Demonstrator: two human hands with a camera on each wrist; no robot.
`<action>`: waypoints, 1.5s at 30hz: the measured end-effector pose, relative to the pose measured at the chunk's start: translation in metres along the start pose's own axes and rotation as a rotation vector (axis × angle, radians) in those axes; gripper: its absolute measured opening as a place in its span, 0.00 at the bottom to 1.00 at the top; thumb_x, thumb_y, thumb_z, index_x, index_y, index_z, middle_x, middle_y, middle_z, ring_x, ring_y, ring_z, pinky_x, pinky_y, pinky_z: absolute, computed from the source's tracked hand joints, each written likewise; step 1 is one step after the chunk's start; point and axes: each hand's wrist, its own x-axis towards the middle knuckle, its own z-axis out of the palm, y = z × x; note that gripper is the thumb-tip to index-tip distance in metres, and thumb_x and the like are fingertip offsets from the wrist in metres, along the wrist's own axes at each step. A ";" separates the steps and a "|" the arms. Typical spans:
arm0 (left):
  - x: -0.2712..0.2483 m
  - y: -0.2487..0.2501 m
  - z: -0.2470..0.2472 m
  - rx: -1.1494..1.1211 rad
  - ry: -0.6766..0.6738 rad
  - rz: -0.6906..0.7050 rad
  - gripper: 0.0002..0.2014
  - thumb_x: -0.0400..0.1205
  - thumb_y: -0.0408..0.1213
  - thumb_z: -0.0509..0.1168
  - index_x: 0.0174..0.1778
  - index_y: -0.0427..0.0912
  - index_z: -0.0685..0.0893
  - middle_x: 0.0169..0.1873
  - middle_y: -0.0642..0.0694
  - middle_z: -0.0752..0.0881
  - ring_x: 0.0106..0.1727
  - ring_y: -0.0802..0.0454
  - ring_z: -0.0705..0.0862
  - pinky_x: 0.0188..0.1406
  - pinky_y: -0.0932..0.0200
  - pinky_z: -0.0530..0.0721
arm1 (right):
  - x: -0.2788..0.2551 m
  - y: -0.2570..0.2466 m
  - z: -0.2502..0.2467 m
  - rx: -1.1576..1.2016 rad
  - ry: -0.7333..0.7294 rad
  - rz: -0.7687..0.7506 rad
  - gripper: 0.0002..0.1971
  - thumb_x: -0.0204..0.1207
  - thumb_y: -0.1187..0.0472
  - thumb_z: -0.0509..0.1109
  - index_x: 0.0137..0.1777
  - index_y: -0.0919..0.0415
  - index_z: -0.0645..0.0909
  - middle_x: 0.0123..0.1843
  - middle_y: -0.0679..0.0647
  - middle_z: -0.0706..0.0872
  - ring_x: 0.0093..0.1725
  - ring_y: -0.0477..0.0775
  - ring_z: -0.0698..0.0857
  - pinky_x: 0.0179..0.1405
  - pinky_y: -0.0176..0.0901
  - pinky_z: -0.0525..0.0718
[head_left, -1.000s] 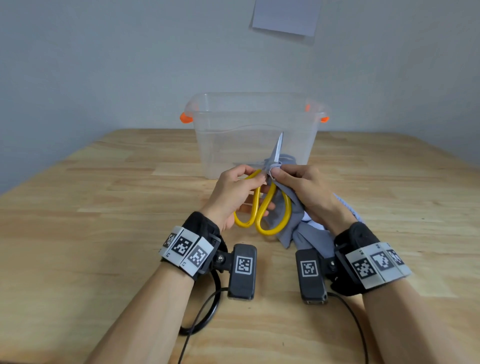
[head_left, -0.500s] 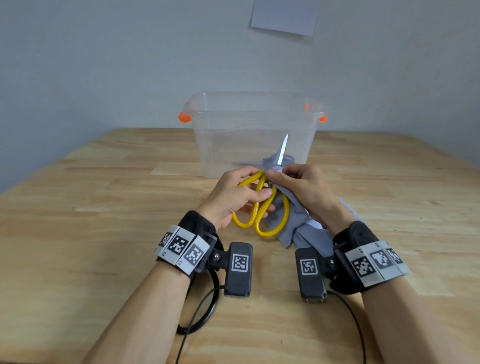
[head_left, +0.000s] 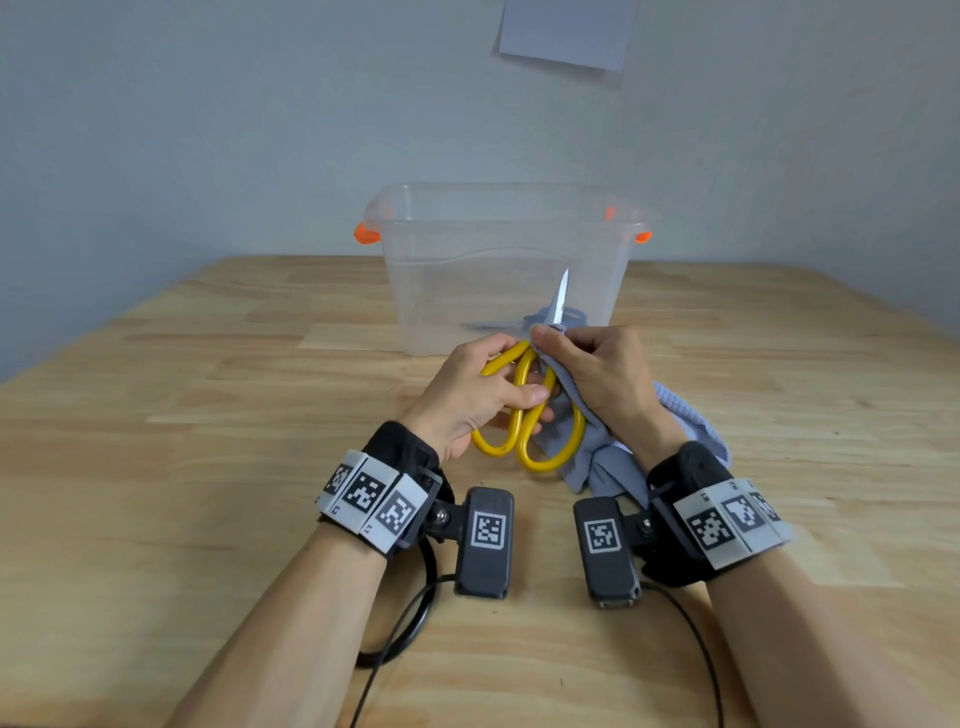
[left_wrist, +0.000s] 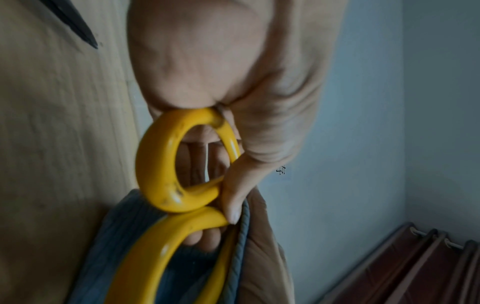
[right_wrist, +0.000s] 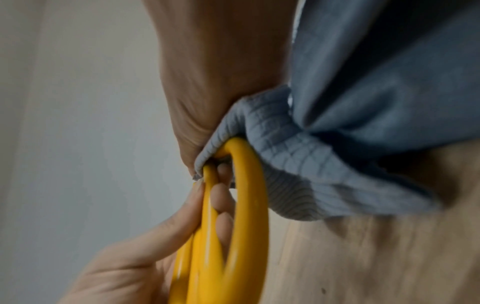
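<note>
– Pale wood table against a grey wall, a clear bin with orange clips at the back, and a sheet of paper stuck up above it. What does the head view give you of the hands?

– Both are up off the table, just in front of the bin. The left hand grips the yellow scissors by the handles, thumb laid across them. The right hand pinches a blue-grey cloth round the scissors where the handles meet the blades. The bright tip points up and away, in front of the bin's near side. The rest of the cloth hangs below the right wrist toward the table.

– And the wrist cameras?

– The left one shows what the head view hides. The thumb tip presses where the two handle loops meet, and curled fingers show through the loops. The right one, blurred, shows the ribbed edge of the cloth bunched over the top of a loop under the right thumb. The left fingertips poke between the loops. Neither wrist view catches the blades.

– Blades together or apart?

– Only one narrow tip shows above the cloth, and the handles lie close together. More than that I cannot tell.
</note>
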 end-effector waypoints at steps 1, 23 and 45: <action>0.000 0.000 0.000 0.005 0.002 -0.003 0.17 0.77 0.17 0.70 0.61 0.30 0.79 0.40 0.38 0.86 0.35 0.41 0.90 0.34 0.47 0.91 | 0.000 0.001 0.000 0.009 -0.010 0.009 0.25 0.80 0.51 0.74 0.35 0.77 0.84 0.29 0.75 0.81 0.26 0.53 0.74 0.25 0.43 0.71; -0.001 0.003 0.001 0.037 0.010 -0.087 0.16 0.77 0.18 0.70 0.59 0.33 0.83 0.41 0.35 0.86 0.33 0.41 0.90 0.32 0.49 0.91 | -0.003 -0.002 -0.003 0.118 -0.139 0.066 0.22 0.81 0.57 0.72 0.42 0.81 0.83 0.38 0.81 0.83 0.32 0.57 0.81 0.29 0.40 0.80; -0.001 0.005 -0.005 0.011 0.000 -0.131 0.15 0.76 0.17 0.70 0.56 0.35 0.84 0.40 0.37 0.86 0.30 0.42 0.89 0.30 0.49 0.90 | -0.002 0.005 -0.008 0.254 -0.278 0.120 0.14 0.82 0.63 0.70 0.46 0.79 0.86 0.41 0.73 0.87 0.39 0.59 0.85 0.44 0.51 0.86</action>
